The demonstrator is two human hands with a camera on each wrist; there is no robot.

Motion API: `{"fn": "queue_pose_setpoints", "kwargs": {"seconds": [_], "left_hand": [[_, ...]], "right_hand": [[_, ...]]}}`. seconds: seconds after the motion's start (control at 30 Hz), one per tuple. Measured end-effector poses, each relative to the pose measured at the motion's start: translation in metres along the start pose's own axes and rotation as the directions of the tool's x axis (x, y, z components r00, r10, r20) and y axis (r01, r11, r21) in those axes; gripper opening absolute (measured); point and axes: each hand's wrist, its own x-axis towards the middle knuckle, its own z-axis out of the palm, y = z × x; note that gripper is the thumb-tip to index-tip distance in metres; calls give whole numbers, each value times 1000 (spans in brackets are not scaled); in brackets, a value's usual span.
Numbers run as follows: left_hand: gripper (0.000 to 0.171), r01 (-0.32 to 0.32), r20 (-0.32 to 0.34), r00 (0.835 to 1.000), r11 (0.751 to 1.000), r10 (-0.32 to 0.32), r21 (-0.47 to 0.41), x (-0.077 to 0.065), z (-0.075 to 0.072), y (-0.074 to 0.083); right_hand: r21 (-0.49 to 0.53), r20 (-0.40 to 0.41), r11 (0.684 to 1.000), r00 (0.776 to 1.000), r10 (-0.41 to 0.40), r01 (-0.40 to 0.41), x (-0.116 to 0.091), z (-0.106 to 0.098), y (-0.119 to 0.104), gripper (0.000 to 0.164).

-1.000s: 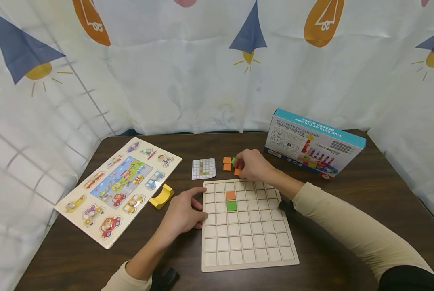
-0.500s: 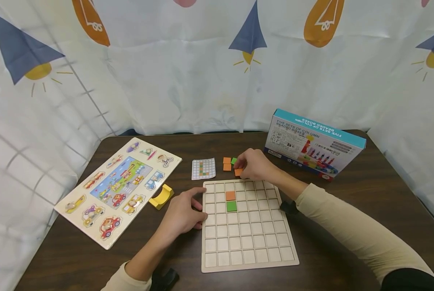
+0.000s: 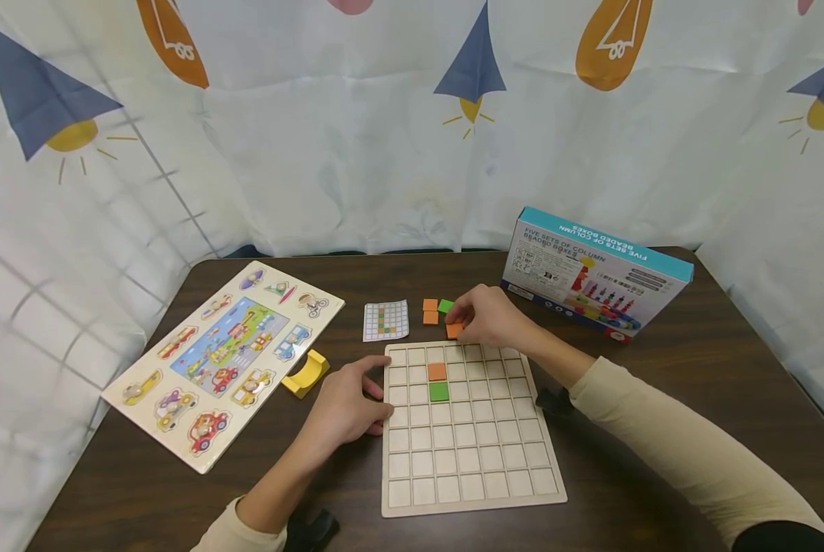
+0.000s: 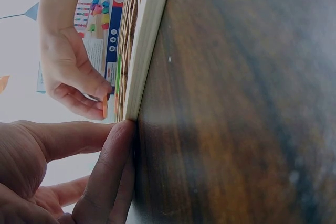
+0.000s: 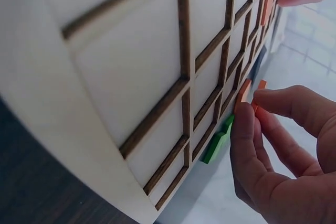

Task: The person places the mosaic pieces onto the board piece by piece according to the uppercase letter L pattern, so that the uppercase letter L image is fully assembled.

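My right hand (image 3: 493, 316) pinches an orange square tile (image 3: 454, 331) between thumb and fingertips, just past the far edge of the wooden grid board (image 3: 477, 460). In the left wrist view that orange tile (image 4: 105, 106) stands on edge, apart from the board. On the board, an orange tile (image 3: 437, 372) fills one square and a green tile (image 3: 439, 392) the square just below it. My left hand (image 3: 343, 405) rests against the board's left edge, index finger and thumb spread along it. Loose orange tiles (image 3: 430, 317) and a green tile (image 3: 446, 306) lie beyond the board.
A small printed grid card (image 3: 386, 320) lies left of the loose tiles. At the left are a picture puzzle board (image 3: 205, 448) and a yellow curved block (image 3: 306, 373). A beaded-toy box (image 3: 594, 272) stands back right, before a curtain (image 3: 356, 153).
My right hand has drawn slightly right with the orange tile, moving it away from the loose tiles and showing more of the green one. My left hand and the board keep their places.
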Motion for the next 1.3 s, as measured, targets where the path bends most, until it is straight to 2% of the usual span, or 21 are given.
{"fn": "queue_pose_setpoints", "kwargs": {"seconds": [0.47,1.3], "left_hand": [[71,10,0,1000,1000,-10,7,-1,-1,0],[70,18,4,1000,1000,-18,26,1,0,2]], "right_hand": [[40,13,999,1000,20,-21,-12,3,-6,22],[60,54,998,999,11,-14,-35,17,-17,21]]}}
